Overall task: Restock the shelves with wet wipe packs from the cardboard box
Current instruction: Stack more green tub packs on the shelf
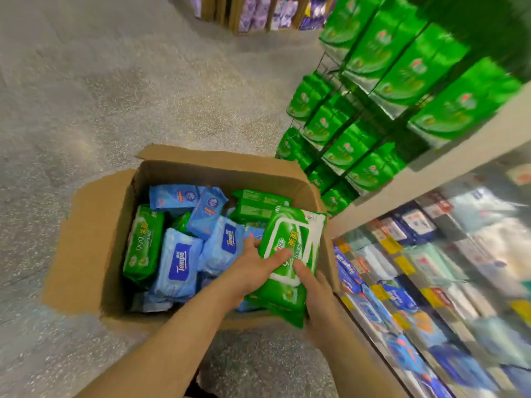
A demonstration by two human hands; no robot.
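While you crouch over the speckled floor (86, 96), the open cardboard box (94, 225) sits in front of you, its left flap folded out flat. Far left inside, a green pack marked 999 (143, 242) stands on edge against the wall. Beside it lie blue Tempo packs (179, 262), jumbled and overlapping, with smaller blue packs (207, 208) toward the back and another green one (258, 205) behind them.

Your left hand (255, 268) reaches in over the blue packs, thumb laid across the white lid of a large green wipe pack (290, 254), fingers curled at its left edge. Your right hand (313, 291) grips the same pack from the near right side, thumb on top. The pack is held tilted above the box's right half, its far end over the right wall.

Right of the box, shelves (431, 170) rise: stacked green packages (402, 81) above, blurred blue and white packs (402, 297) with yellow price tags below. Purple goods (273, 12) stand in the far aisle.
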